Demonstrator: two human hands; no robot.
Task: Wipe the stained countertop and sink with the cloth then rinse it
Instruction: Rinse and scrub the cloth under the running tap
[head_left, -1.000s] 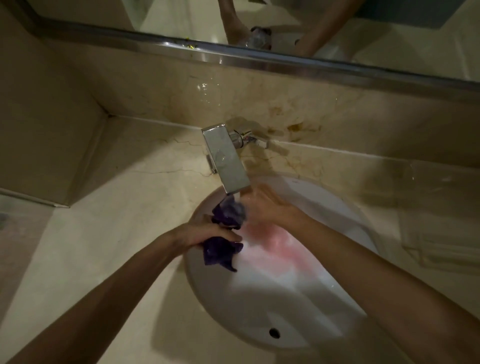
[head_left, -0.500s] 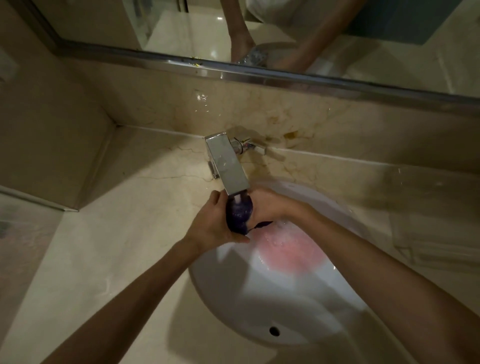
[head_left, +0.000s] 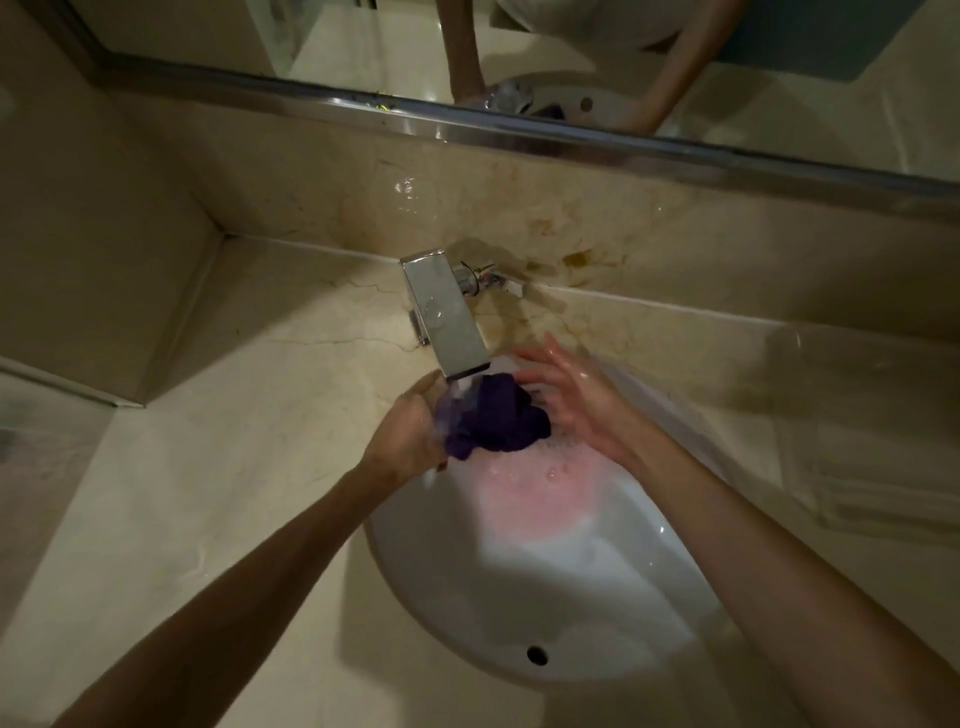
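The left hand (head_left: 410, 439) is closed around one end of the dark purple cloth (head_left: 496, 418), holding it right under the spout of the chrome faucet (head_left: 447, 317), where water runs onto it. The right hand (head_left: 576, 402) has its fingers spread, palm pressed against the cloth's other side. The cloth is a wet, crumpled wad, its long axis running across from hand to hand. Below the grip, pinkish foamy water pools in the white sink (head_left: 597, 597). Around lies a beige marble countertop (head_left: 234, 415); behind, a stained backsplash (head_left: 576, 249) and mirror (head_left: 727, 62)
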